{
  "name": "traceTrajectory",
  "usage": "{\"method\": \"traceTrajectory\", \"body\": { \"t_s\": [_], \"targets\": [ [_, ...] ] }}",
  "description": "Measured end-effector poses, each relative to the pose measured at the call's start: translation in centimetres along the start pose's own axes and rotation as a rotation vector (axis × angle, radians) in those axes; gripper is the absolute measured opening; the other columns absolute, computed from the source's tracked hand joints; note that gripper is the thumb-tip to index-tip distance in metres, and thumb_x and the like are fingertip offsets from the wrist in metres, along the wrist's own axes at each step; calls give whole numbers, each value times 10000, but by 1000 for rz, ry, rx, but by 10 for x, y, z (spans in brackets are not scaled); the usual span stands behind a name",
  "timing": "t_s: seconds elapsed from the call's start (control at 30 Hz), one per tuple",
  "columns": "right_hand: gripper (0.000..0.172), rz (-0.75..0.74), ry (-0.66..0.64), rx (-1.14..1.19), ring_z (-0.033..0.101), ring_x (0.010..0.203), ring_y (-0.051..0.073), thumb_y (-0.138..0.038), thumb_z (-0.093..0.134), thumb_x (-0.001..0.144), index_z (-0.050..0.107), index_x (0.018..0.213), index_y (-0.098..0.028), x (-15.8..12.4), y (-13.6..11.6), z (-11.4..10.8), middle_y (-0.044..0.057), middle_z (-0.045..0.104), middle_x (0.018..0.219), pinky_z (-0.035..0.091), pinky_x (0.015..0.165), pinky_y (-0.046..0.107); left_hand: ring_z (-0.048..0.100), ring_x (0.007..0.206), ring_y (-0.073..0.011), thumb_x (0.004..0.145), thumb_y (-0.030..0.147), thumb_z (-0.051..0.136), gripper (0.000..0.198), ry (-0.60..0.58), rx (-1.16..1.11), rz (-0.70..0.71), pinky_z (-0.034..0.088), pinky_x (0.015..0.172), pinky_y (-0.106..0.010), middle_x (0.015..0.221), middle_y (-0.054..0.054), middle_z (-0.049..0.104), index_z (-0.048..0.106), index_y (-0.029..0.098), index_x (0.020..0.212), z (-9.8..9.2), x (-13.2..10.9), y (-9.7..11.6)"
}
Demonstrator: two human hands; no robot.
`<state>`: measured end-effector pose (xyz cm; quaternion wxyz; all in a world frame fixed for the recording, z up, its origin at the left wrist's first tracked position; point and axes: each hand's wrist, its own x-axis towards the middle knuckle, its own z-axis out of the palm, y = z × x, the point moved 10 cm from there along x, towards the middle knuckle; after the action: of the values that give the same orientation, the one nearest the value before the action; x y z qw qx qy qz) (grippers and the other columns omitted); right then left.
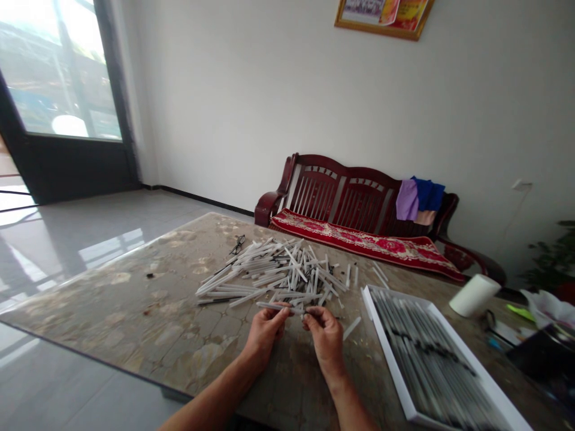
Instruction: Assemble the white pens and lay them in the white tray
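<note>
A slim, pen-like stick (266,306), pale and greyish, lies level between my two hands above the near side of the table. My left hand (265,333) is closed around its middle, thumb on top. The fingers of my right hand (327,336) pinch together at its right end; a small part there is too blurred to name. Just beyond both hands spreads a loose pile of white and grey pen-like sticks (269,278), some with dark parts. To the right of my right hand, a single pale stick (351,328) rests on the table.
A white open box (395,383) at the right holds rows of dark grey sticks. Behind it lies a white roll (475,295). Black glasses (238,244) sit left of the pile on the patterned tabletop (179,341). A wooden bench (363,197) stands beyond.
</note>
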<state>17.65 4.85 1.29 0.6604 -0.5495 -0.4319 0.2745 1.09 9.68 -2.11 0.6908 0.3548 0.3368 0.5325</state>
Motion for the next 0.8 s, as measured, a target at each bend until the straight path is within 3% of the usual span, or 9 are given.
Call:
{"method": "traceTrajectory", "body": {
  "t_s": [0.23, 0.4, 0.53, 0.67, 0.8],
  "targets": [
    [283, -104, -114, -285, 589, 532, 150, -467, 578, 826, 647, 836, -192, -6, -7, 6, 12, 650, 652, 469, 502, 228, 329, 382, -32, 535, 472, 842, 469, 9, 30, 11, 214, 371, -182, 563, 12, 634, 696, 112, 799, 0, -2, 2],
    [407, -227, -121, -516, 551, 537, 147, -514, 392, 932, 557, 708, -217, -11, -17, 9, -5, 573, 576, 390, 522, 224, 347, 394, -39, 539, 479, 839, 454, 0, 74, 15, 228, 376, -181, 558, 12, 627, 694, 117, 772, 3, -6, 4],
    [448, -176, -162, -484, 546, 531, 147, -538, 330, 947, 541, 709, -221, -13, -16, 15, -8, 567, 577, 372, 512, 226, 352, 395, -44, 548, 494, 829, 454, 10, 86, 12, 240, 379, -182, 533, 27, 600, 693, 125, 774, 2, -6, 4],
    [355, -213, -168, -447, 555, 595, 145, -509, 383, 936, 560, 836, -217, -17, -23, 16, -12, 601, 671, 392, 552, 220, 343, 390, -43, 560, 492, 824, 435, -11, 92, 9, 237, 379, -180, 509, 37, 576, 687, 129, 757, 3, -6, 3],
    [416, -207, -162, -543, 523, 521, 147, -525, 376, 930, 532, 691, -223, -15, -21, 14, -17, 552, 555, 340, 511, 232, 340, 384, -40, 543, 481, 834, 427, -28, 105, 17, 235, 372, -183, 564, 9, 637, 672, 137, 738, 7, -8, 4]
  ]
}}
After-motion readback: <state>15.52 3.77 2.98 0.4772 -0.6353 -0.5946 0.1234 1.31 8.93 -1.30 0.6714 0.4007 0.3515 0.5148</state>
